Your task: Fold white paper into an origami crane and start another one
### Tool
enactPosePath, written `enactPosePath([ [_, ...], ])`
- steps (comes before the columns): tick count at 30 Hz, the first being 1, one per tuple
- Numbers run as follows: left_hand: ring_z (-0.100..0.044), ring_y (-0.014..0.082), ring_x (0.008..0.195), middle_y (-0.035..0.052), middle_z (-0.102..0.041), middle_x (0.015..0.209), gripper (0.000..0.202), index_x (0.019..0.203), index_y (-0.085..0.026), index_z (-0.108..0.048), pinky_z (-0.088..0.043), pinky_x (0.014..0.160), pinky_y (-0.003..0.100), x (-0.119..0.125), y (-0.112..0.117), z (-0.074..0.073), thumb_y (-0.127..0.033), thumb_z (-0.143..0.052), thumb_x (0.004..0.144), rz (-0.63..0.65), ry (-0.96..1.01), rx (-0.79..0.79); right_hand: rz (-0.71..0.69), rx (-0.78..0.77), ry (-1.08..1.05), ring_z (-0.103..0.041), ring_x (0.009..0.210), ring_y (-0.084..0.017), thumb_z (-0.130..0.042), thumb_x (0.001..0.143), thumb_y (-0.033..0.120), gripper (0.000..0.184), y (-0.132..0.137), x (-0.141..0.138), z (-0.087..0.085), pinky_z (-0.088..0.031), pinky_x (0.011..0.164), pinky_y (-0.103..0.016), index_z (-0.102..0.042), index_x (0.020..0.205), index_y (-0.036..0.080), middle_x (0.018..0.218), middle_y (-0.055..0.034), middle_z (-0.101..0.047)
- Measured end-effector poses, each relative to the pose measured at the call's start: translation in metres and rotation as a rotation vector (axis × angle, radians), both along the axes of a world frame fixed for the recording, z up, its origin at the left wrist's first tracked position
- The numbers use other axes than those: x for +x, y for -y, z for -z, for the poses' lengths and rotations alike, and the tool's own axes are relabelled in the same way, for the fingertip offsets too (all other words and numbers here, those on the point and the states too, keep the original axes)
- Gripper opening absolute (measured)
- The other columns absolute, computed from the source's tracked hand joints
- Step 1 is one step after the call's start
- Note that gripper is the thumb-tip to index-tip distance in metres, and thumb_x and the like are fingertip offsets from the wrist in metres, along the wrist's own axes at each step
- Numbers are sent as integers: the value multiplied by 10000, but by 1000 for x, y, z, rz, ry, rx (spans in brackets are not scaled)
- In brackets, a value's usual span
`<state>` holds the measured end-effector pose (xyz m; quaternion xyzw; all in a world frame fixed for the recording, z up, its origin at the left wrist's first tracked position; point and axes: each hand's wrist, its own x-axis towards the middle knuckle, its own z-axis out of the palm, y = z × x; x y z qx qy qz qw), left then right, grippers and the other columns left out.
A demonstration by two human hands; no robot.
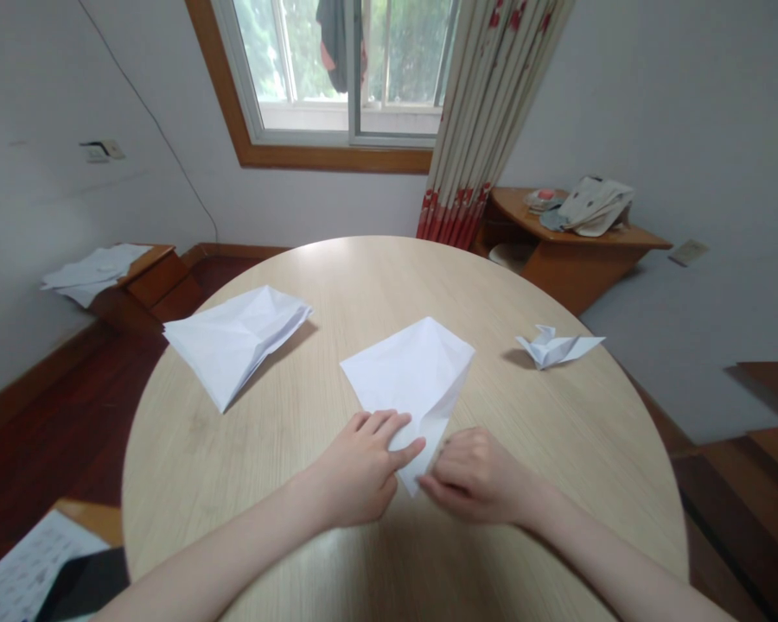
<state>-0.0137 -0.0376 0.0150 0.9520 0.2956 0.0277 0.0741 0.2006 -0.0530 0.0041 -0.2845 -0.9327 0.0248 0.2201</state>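
Note:
A white sheet of paper (411, 371), folded into a kite-like shape, lies on the round wooden table (337, 276) with its point toward me. My left hand (361, 466) presses flat on the sheet's near left edge, fingers stretched out. My right hand (473, 475) is curled, its fingertips pinching the sheet's near tip.
A stack of creased white sheets (237, 339) lies on the table's left. A small folded paper figure (556, 347) sits at the right. Beyond the table are a side table with a bag (593, 206), a curtain (486, 121) and a low cabinet with papers (100, 269).

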Motion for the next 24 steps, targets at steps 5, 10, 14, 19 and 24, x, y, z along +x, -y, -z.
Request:
enactPosePath([
  [5,-427,320,1257,147,-434,1419,529,1392,-225,-438,-389,964,456,0,0,1,-216,-498,867,15,-2,17,165,86,84,-482,428,-100,-400,974,233,447,-22,28,-7,-274,536,-278,-556,560,166,475,-2,-574],
  [10,-429,332,1254,158,-437,1415,516,1385,-217,-443,-384,963,462,1,1,4,-225,-505,873,9,-4,41,255,85,153,-521,440,-124,-385,985,296,496,-30,40,-1,-245,523,-294,-568,541,173,478,-19,-597],
  [14,-426,333,1260,157,-436,1417,515,1379,-212,-446,-385,967,463,1,2,3,-224,-513,869,13,1,46,266,74,192,-519,437,-123,-373,987,283,501,-29,39,0,-233,528,-299,-576,542,174,471,-20,-596],
  [19,-424,345,1264,160,-434,1417,521,1377,-204,-444,-389,961,472,1,2,3,-228,-523,862,12,-3,46,325,37,219,-517,437,-126,-377,978,297,502,-29,40,0,-201,515,-302,-583,536,176,471,-31,-601],
  [24,-428,341,1261,157,-440,1415,517,1377,-207,-443,-390,958,468,1,2,4,-232,-522,867,13,0,55,411,-146,216,-486,425,-116,-469,923,287,422,-30,39,-3,-191,494,-281,-577,528,181,468,-12,-590],
])
